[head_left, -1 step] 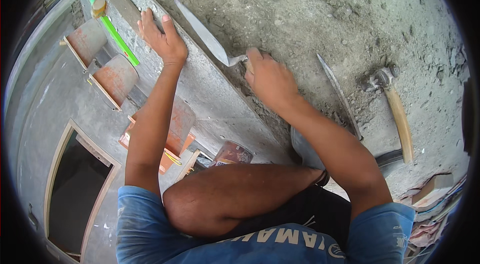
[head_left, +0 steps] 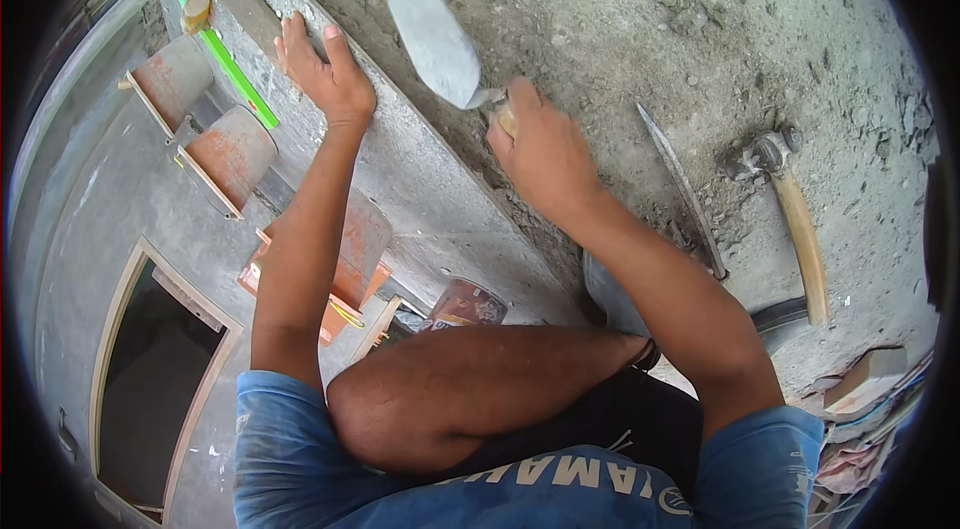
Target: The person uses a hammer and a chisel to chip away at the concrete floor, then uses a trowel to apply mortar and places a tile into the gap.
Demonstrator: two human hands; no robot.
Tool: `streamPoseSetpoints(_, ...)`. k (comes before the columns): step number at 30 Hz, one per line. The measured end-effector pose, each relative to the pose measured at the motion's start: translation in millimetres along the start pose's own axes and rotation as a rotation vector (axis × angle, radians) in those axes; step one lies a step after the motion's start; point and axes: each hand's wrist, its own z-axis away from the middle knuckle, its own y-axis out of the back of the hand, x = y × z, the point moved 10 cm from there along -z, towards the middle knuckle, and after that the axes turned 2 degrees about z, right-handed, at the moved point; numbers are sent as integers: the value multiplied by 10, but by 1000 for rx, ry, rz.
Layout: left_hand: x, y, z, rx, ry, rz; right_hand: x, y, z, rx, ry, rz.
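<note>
My right hand [head_left: 545, 154] is closed round the handle of a pointed trowel [head_left: 430, 39]. Its pale grey blade is over the rough grey-brown ground [head_left: 600, 19], aimed away from me, with the tip near the top of the picture. Along the left side of this ground runs a long, straight concrete edge [head_left: 430, 169]. My left hand [head_left: 325, 74] rests on that edge, fingers and thumb apart, holding nothing. To the right of my right forearm lies a long, pointed metal bar [head_left: 680, 184], and beyond it a hammer [head_left: 795, 229] with a wooden handle.
Below the concrete edge, on the left, are several orange-stained containers [head_left: 235, 154] and a bright green strip [head_left: 240, 79]. A framed dark opening [head_left: 155, 379] shows at lower left. Bricks [head_left: 865, 379] and tangled cords or cloth lie at the lower right.
The trowel has moved away from the concrete edge, up and to the right, and its blade has turned to show a broader face. My left hand has stayed in place.
</note>
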Motion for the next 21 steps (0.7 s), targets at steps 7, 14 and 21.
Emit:
streamPoseSetpoints(7, 3, 26, 36, -43, 11, 50, 158, -138, 259, -116, -33, 64)
streamPoseSetpoints(14, 26, -73, -27, -51, 21, 81, 219, -284, 268, -262, 28, 33)
streamPoseSetpoints(21, 97, -42, -39, -77, 27, 92, 425, -213, 331, -102, -93, -159)
